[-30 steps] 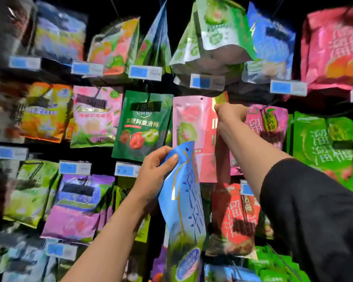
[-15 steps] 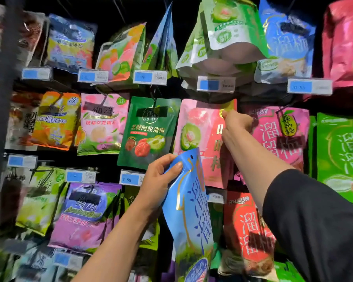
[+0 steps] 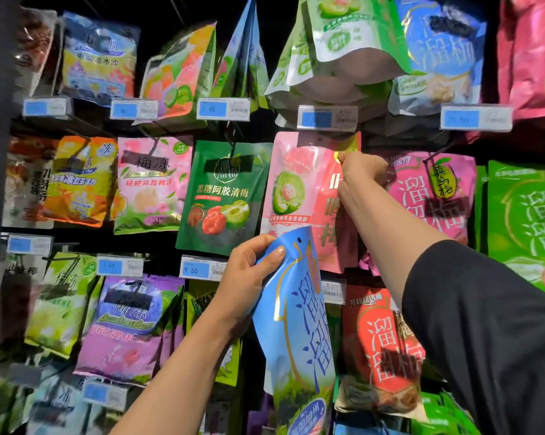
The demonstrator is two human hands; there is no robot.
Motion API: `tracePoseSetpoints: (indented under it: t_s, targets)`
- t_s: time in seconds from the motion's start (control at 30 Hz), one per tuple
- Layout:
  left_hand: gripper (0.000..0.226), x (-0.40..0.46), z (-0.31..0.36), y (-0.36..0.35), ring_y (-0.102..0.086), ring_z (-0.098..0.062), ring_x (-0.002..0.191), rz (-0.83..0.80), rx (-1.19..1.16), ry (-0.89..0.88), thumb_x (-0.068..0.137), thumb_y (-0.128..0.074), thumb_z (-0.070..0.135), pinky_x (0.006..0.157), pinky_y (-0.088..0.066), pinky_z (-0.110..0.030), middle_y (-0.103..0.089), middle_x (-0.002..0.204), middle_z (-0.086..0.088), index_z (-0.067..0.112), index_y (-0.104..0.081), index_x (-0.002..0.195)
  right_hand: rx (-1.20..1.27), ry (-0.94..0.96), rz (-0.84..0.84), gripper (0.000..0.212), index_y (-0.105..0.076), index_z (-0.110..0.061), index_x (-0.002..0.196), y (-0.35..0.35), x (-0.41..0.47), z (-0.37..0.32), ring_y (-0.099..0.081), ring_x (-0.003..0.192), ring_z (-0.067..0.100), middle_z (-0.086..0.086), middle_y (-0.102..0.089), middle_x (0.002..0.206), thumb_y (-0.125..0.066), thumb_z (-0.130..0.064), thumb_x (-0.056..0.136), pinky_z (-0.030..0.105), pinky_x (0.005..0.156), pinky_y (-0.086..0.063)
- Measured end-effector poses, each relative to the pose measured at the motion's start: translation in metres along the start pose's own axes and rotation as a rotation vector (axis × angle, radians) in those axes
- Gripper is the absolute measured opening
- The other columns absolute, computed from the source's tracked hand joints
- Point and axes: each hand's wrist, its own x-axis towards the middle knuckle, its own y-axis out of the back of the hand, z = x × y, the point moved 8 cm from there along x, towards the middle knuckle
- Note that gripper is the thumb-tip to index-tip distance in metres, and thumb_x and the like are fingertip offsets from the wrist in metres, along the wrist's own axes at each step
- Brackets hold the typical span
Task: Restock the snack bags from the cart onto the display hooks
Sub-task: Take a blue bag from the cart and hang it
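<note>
At mid-rack, pinching the pink bag top with the right hand, probably seating it on its hook. Gripping the blue bag in the left hand; best keeping it low.

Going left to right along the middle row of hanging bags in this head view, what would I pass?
Orange bag → pale pink bag → dark green bag → pink bag with a green plum, its top pinched by the right hand → magenta bag → bright green bag.
</note>
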Motion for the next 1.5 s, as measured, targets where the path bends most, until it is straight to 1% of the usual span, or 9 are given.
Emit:
tracePoseSetpoints:
  t_s: [0.33,0.47,0.73,0.9,1.0,1.1,1.17,1.3,1.5]
  targets:
    - [0.01,-0.009,-0.01,0.008,-0.066,-0.018,0.062,0.017,0.036,0.044,0.088,-0.063,0.015,0.059,-0.053,-0.026,-0.068,0.075,-0.008,0.006,-0.062,0.082,-0.179,0.047,0.064,0.031,-0.058,-0.002,0.117,-0.001,0.004,0.009,-0.063,0.1,0.024,0.006,-0.063,0.112,-0.059,-0.013,0.087,0.03,0.078,-0.049]
    - [0.012,-0.017,-0.014,0.021,-0.066,-0.016,0.061,0.057,0.048,0.068,0.085,-0.061,0.017,0.058,-0.053,-0.025,-0.068,0.074,-0.006,0.005,-0.06,0.084,-0.49,0.262,0.005,0.06,-0.046,-0.009,0.116,-0.006,-0.021,0.019,-0.062,0.103,0.035,0.013,-0.063,0.115,-0.082,-0.023,0.07,0.037,0.076,-0.044]
    - [0.019,-0.037,-0.026,0.043,-0.066,-0.021,0.066,0.158,0.088,0.103,0.085,-0.062,0.019,0.062,-0.055,-0.029,-0.065,0.083,-0.016,0.001,-0.062,0.09,-0.852,0.456,-0.024,0.084,-0.019,-0.005,0.145,-0.031,-0.014,0.037,-0.06,0.105,0.038,0.017,-0.03,0.142,-0.073,-0.016,0.082,0.039,0.072,-0.04]
    - [0.022,-0.051,-0.031,0.052,-0.066,-0.024,0.069,0.165,0.095,0.121,0.084,-0.058,0.019,0.066,-0.055,-0.034,-0.066,0.086,-0.017,0.0,-0.063,0.094,-0.803,0.525,-0.024,0.108,-0.011,-0.003,0.15,-0.009,-0.041,0.059,-0.037,0.131,0.035,0.017,-0.023,0.149,-0.082,-0.024,0.071,0.04,0.103,-0.036]
    - [0.022,-0.057,-0.035,0.047,-0.063,-0.025,0.07,0.113,0.128,0.128,0.084,-0.057,0.018,0.068,-0.052,-0.034,-0.063,0.088,-0.021,-0.001,-0.062,0.093,-0.439,0.724,-0.105,0.074,-0.039,-0.006,0.137,0.034,-0.092,0.074,-0.047,0.122,0.024,0.012,-0.045,0.135,-0.076,-0.024,0.076,0.033,0.101,-0.039]
    - [0.014,-0.062,-0.039,0.03,-0.064,-0.016,0.065,0.013,0.102,0.136,0.084,-0.055,0.015,0.063,-0.053,-0.025,-0.066,0.078,-0.009,0.016,-0.069,0.079,-0.083,0.421,-0.394,0.028,-0.056,-0.012,0.108,0.073,-0.131,0.119,-0.062,0.08,0.005,0.0,-0.066,0.089,-0.069,-0.023,0.085,0.021,0.073,-0.049]
    - [0.023,-0.067,-0.047,0.015,-0.064,-0.011,0.062,-0.058,0.074,0.165,0.084,-0.054,0.013,0.06,-0.051,-0.021,-0.067,0.072,0.0,0.024,-0.069,0.07,0.041,0.057,-0.567,0.027,-0.059,-0.011,0.099,0.09,-0.148,0.16,-0.062,0.069,-0.002,-0.009,-0.067,0.076,-0.067,-0.031,0.082,0.016,0.064,-0.048]
    - [0.014,-0.073,-0.072,-0.018,-0.061,-0.008,0.059,-0.152,0.031,0.221,0.083,-0.053,0.011,0.057,-0.049,-0.018,-0.065,0.068,0.002,0.014,-0.063,0.074,0.277,-0.381,-0.773,0.061,-0.068,-0.007,0.104,0.136,-0.167,0.202,-0.069,0.084,0.021,0.011,-0.072,0.1,-0.088,-0.041,0.057,0.03,0.073,-0.056]
    - [0.011,-0.089,-0.125,-0.078,-0.066,-0.011,0.062,-0.283,-0.102,0.342,0.082,-0.055,0.013,0.058,-0.052,-0.021,-0.069,0.071,0.001,0.01,-0.065,0.079,0.243,-0.414,-0.634,0.077,-0.064,-0.001,0.115,0.237,-0.151,0.204,-0.065,0.097,0.033,0.024,-0.064,0.117,-0.094,-0.026,0.049,0.043,0.088,-0.054]
